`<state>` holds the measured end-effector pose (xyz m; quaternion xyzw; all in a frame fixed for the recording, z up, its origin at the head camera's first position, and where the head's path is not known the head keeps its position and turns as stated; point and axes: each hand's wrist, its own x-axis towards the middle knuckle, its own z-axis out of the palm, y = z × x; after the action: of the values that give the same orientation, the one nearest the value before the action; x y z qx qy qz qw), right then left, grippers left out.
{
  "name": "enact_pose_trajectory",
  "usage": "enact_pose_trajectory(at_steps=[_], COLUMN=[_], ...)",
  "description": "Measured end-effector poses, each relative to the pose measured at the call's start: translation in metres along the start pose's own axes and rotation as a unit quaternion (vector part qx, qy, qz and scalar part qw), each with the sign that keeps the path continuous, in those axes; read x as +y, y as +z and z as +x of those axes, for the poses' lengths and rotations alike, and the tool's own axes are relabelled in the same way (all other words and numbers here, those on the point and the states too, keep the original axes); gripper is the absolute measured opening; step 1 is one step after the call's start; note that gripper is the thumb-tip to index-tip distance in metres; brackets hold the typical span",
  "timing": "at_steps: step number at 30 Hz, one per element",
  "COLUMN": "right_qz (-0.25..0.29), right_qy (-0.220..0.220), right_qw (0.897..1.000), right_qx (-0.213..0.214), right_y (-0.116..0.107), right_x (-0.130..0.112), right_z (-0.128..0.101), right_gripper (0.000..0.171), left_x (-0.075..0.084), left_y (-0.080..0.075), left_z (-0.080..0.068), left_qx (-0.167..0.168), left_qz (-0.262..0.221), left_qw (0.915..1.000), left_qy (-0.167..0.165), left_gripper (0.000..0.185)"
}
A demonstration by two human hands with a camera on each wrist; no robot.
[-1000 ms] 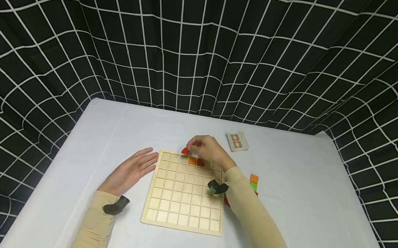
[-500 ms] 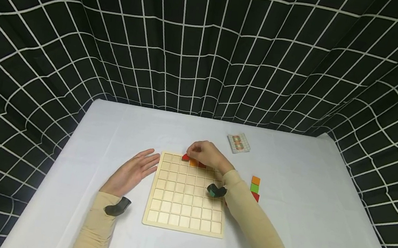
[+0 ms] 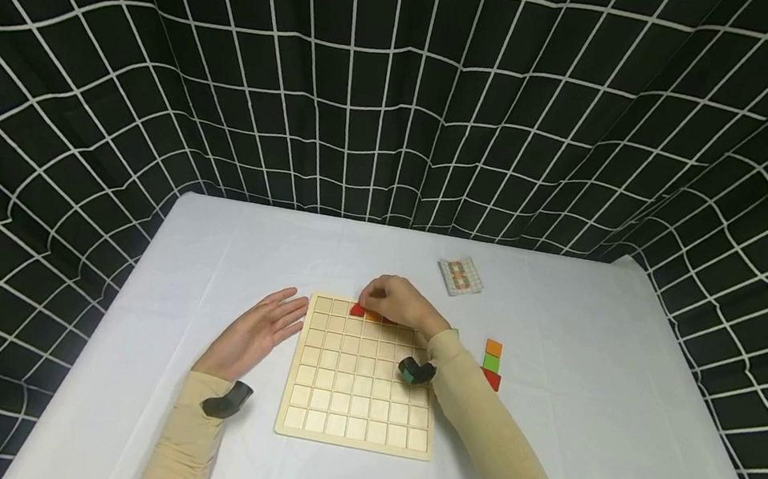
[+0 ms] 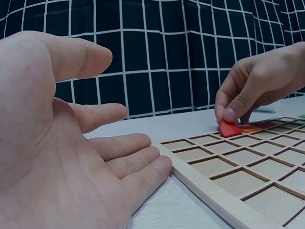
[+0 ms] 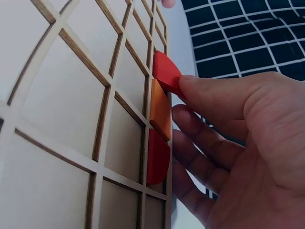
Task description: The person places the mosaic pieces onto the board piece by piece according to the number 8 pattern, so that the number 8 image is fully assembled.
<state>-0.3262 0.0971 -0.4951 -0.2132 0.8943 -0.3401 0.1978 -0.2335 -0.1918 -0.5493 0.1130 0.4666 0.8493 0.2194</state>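
Observation:
My right hand (image 3: 399, 303) pinches a red tile with a curved edge (image 5: 165, 70) between thumb and fingertip. In the right wrist view that tile tilts over a far-row cell of the wooden grid board (image 3: 317, 435). Right beside it an orange square tile (image 5: 160, 109) lies in the row, followed by a second red curved tile (image 5: 158, 156). My left hand (image 3: 253, 337) lies palm up at the board's left side with its fingers spread, fingertips right at the board's edge. Nothing is in it.
To the right of the board, an orange tile (image 3: 494, 349), a green tile (image 3: 491, 363) and a red tile (image 3: 493, 379) lie in a column, partly behind the right sleeve. A stack of printed cards (image 3: 461, 275) lies farther back on the white table (image 3: 621, 432).
My right hand has brought the red tile from behind the board's far edge down onto the far row, left of the orange tile. The left hand stays put.

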Motion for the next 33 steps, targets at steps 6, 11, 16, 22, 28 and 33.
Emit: enact_pose_trajectory(at_steps=[6,11,16,22,28,33], right_qz=[-0.02,-0.039,-0.038,-0.047,-0.041,-0.015], right_qy=[0.004,0.001,0.005,0.01,0.006,0.003], right_qw=[1.0,0.999,0.999,0.999,0.999,1.0], right_qx=[-0.003,0.005,0.011,0.019,0.015,0.012], right_y=[0.002,0.005,0.007,0.01,0.009,0.005], right_x=[-0.001,-0.001,-0.004,-0.005,-0.006,-0.002], right_z=[0.001,0.001,0.001,0.002,0.002,-0.001], right_gripper=[0.015,0.014,0.012,0.01,0.006,0.008], left_x=[0.001,0.001,0.002,0.002,0.002,0.001], left_y=[0.001,0.001,0.001,0.002,0.002,0.001], left_z=[0.0,-0.001,-0.001,-0.002,-0.001,-0.001], left_qx=[0.0,0.0,0.001,0.0,0.001,0.001], left_qz=[0.0,0.003,0.008,0.005,0.001,0.002], left_qw=[1.0,1.0,1.0,1.0,1.0,1.0], left_qy=[0.0,-0.001,0.0,0.001,0.001,0.001], left_gripper=[0.058,0.057,0.058,0.057,0.057,0.057])
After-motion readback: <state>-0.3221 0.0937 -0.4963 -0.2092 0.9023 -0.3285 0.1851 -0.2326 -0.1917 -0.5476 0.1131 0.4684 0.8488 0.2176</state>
